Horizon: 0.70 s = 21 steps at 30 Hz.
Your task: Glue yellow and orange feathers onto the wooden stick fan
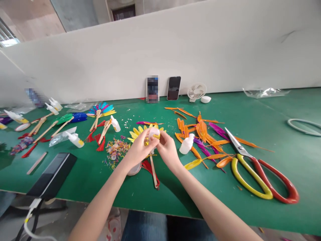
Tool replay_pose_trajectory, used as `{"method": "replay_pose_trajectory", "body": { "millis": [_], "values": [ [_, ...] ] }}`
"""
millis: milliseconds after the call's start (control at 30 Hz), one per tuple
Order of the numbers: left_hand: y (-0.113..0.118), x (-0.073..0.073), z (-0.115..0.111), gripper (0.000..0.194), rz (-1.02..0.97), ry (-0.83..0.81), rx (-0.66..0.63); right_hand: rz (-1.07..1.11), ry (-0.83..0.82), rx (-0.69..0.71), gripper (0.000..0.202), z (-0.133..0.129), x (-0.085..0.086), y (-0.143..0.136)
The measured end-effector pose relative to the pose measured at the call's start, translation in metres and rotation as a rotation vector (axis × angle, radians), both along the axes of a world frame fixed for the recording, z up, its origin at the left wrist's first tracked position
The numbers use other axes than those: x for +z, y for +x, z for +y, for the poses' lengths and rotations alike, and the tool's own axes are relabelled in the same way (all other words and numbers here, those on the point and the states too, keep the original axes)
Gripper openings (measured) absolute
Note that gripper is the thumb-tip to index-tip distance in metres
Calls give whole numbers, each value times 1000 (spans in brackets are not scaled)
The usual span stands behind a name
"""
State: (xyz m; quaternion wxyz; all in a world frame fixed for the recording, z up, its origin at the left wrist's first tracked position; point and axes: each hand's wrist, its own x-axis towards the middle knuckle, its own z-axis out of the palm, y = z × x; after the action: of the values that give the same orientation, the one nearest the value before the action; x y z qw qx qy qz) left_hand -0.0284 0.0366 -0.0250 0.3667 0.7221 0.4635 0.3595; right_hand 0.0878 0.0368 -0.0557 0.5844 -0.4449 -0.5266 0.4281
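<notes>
Both of my hands meet over a yellow feather fan [134, 134] that lies on the table. A small white glue bottle [154, 132] with a yellow label is between them, its base turned toward me. My left hand [140, 147] is closed around its left side, and my right hand [168, 149] grips it from the right with bent fingers. Below them the fan's wooden stick [153, 172] points toward me beside a red tassel [148, 166]. A round dish [134, 170] is partly hidden by my left wrist. The bottle's tip is hidden.
Orange and purple feathers [202, 130] and a white bottle [187, 144] lie to the right, with large scissors [253, 167] beyond. Left are colourful bits [116, 150], finished-looking fans [99, 112] and a black power bank [52, 174]. Phones [174, 88] and a small fan [197, 91] stand behind.
</notes>
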Motion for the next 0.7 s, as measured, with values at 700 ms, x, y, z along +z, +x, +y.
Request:
{"method": "replay_pose_trajectory", "body": {
  "millis": [700],
  "values": [
    [-34, -14, -12, 15, 518, -14, 0, 212, -97, -56, 21, -4, 7, 4]
  ]
}}
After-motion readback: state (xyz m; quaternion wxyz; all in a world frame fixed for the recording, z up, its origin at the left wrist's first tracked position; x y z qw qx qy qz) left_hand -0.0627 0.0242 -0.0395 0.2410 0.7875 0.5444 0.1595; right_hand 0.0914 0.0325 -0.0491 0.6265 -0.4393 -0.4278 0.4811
